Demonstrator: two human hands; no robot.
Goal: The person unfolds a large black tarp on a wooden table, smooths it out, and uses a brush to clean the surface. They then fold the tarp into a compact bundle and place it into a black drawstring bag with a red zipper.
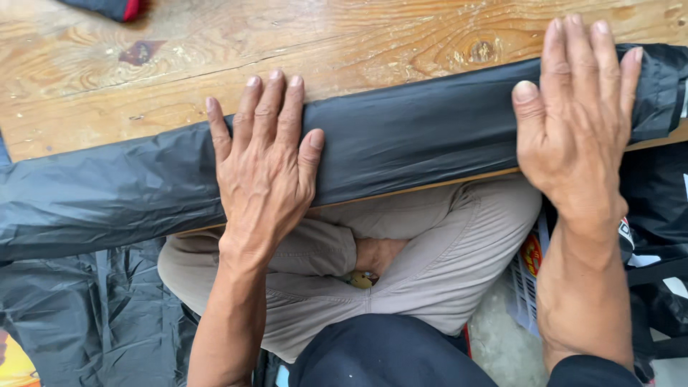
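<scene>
- At the far left, loose black fabric hangs below the table edge and lies in wrinkles near the floor; a small orange and yellow object shows in the bottom left corner, too little of it to tell what it is.
- The black fabric roll lies along the near edge of the wooden table. Its long axis goes from left to right, the right end a little farther away from the person than the left end.
- The left hand lies flat on top of the roll, a little left of its middle. The fingers are straight and close together, the thumb is out to the side, and the palm presses down. It does not grip anything.
- Between the arms, under the table edge, I see the person's crossed legs in beige trousers.
- The right hand lies flat on the roll near its right end, fingers stretched and nearly together, pointing away from the body. It also only presses and holds nothing.
- Both hands touch the roll, so no hand is nearer; the roll runs crosswise under the two palms.
- Below the right wrist there is a package or bag with a round red and yellow label, partly hidden.
- At the top left, a dark object with a red edge lies on the table, well apart from the hands.
</scene>
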